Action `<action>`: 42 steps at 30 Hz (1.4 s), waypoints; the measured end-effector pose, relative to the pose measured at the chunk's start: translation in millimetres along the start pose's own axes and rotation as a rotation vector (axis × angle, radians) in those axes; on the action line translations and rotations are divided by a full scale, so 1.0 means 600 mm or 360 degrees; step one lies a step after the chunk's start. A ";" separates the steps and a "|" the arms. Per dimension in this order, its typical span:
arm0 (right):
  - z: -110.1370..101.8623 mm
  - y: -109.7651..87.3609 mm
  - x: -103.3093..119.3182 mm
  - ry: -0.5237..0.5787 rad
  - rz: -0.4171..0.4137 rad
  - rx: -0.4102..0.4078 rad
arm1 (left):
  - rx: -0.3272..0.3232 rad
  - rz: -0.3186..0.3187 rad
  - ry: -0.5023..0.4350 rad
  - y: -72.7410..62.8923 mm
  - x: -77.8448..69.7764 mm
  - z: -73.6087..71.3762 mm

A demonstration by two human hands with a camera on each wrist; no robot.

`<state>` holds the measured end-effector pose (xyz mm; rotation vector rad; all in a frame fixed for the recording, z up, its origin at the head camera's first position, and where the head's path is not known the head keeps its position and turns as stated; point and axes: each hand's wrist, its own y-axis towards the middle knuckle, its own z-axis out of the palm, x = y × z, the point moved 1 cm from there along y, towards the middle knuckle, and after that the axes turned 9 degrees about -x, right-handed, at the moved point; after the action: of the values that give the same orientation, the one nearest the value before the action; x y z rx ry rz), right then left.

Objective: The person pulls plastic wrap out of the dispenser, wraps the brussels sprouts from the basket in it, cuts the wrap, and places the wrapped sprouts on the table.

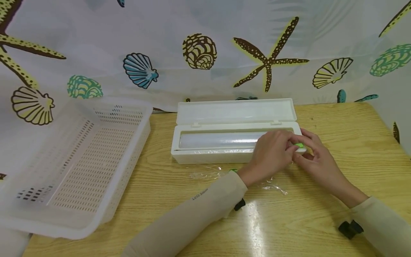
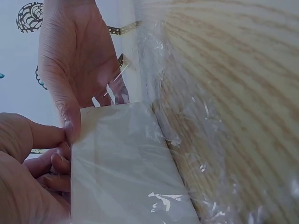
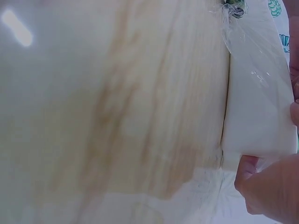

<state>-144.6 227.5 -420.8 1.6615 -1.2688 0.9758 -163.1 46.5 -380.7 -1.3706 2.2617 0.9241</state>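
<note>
A white plastic wrap dispenser box lies on the table with its lid raised at the back. Inside is a roll of clear wrap, and film hangs over the front wall. Near the right front corner shows a small green slider. My left hand reaches across the box's right part, its thumb and fingers pinching at the slider. My right hand holds the right end of the box, thumb at the front corner and fingers behind. The pinched fingertips are partly hidden.
A white perforated basket stands on the left of the wooden table. Crumpled clear film spreads in front of the box, with a green bit beside the left sleeve. A patterned curtain hangs behind.
</note>
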 end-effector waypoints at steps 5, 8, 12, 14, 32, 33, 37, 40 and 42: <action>-0.001 -0.001 -0.001 0.0026 0.0017 0.0003 | 0.0039 0.0021 -0.0065 0.002 0.005 0.000; -0.001 0.000 -0.001 0.0045 0.0025 0.0008 | 0.0042 0.0031 -0.0089 0.002 0.008 -0.001; -0.001 0.002 -0.002 0.0031 0.0024 0.0005 | 0.0042 0.0007 -0.0147 0.002 0.009 -0.005; 0.000 0.003 -0.001 0.0023 0.0024 0.0004 | 0.0042 -0.0015 -0.0183 0.002 0.009 -0.007; -0.004 0.005 0.002 -0.0027 0.0008 0.0010 | -0.0008 -0.0013 -0.0205 -0.006 0.009 -0.011; -0.004 0.005 0.002 -0.0036 0.0006 0.0011 | -0.0011 -0.0024 -0.0215 -0.007 0.010 -0.012; -0.003 0.006 0.003 -0.0055 -0.0001 0.0020 | -0.0008 -0.0045 -0.0256 -0.008 0.014 -0.013; -0.003 0.006 0.002 -0.0058 -0.0001 0.0029 | -0.0004 -0.0043 -0.0261 -0.008 0.015 -0.013; -0.004 0.006 0.002 -0.0061 0.0000 0.0034 | -0.0005 -0.0045 -0.0259 -0.007 0.016 -0.013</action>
<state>-147.8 228.4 -418.5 1.7041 -1.2876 0.9647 -163.3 33.6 -381.9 -1.2764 2.1154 0.9924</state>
